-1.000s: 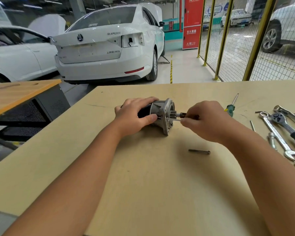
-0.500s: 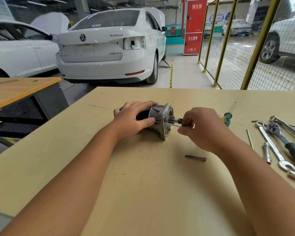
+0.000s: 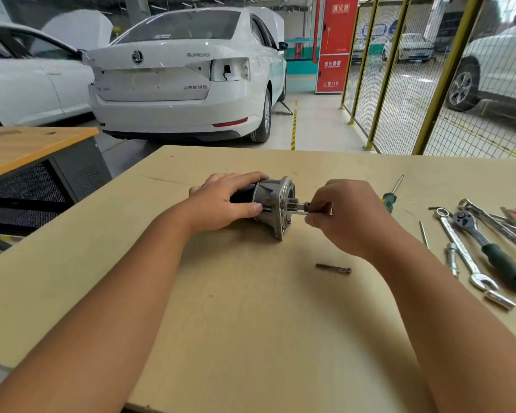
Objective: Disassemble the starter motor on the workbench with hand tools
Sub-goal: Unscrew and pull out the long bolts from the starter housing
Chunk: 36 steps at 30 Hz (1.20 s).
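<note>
The starter motor lies on its side on the wooden workbench, its grey flanged end housing facing right. My left hand grips the motor's dark body from above and the left. My right hand pinches a thin long bolt that sticks out of the housing flange, just below the pinion shaft. Another long bolt lies loose on the bench in front of my right hand.
Tools lie at the right: a green-handled screwdriver, a combination wrench, a green-handled ratchet, a socket, a thin rod. White cars stand beyond the bench, a yellow mesh fence at right.
My right hand has drawn slightly to the right with the thin bolt, so more of its shank shows out of the flange. My left hand keeps its grip on the motor.
</note>
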Tool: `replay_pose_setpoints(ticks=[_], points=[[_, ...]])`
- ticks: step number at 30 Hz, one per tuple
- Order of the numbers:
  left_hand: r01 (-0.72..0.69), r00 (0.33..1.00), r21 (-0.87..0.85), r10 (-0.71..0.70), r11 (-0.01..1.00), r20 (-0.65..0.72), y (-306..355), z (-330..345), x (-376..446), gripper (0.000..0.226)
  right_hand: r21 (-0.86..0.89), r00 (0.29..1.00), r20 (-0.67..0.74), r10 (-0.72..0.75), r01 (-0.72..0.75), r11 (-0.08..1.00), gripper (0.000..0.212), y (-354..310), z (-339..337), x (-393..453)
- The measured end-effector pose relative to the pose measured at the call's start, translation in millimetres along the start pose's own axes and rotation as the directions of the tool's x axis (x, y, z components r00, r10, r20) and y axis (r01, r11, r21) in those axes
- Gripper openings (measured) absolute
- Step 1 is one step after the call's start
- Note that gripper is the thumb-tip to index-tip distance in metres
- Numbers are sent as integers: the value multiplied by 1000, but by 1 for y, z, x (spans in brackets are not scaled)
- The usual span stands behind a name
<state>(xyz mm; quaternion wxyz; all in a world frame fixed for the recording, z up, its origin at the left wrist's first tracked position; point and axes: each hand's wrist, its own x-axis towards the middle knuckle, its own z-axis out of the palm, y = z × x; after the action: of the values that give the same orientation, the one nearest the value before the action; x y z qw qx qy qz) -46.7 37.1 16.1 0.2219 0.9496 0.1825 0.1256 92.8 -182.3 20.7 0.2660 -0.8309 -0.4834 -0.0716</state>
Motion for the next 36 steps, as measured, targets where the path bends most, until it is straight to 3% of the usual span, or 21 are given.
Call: replay_pose_setpoints(ticks=[7, 10, 16, 24, 31, 36], points=[[-4, 1000, 23, 5, 1000, -30, 1, 2, -2, 56, 121, 1000, -18, -7, 9, 993, 5, 3, -3, -4], [4, 997, 23, -2, 1000, -72, 2, 6, -2, 56, 164, 1000, -4, 22, -21, 986, 19, 5, -5, -4], [16, 995, -7, -17, 1000, -94, 3, 8, -2, 50, -27, 988, 142, 57, -53, 998, 18, 6, -9, 0], [16, 996, -25, -18, 1000, -84, 5, 6, -4, 54, -72, 993, 100, 68, -61, 996, 13, 2, -4, 0], [20, 996, -10, -20, 1000, -86, 4, 7, -3, 57, 91, 991, 122, 63, -75, 993, 11, 5, -7, -4], [27, 996, 4, -26, 1000, -85, 5, 7, -2, 58, 113, 974, 196, 115, -139, 984, 23, 5, -7, -4]])
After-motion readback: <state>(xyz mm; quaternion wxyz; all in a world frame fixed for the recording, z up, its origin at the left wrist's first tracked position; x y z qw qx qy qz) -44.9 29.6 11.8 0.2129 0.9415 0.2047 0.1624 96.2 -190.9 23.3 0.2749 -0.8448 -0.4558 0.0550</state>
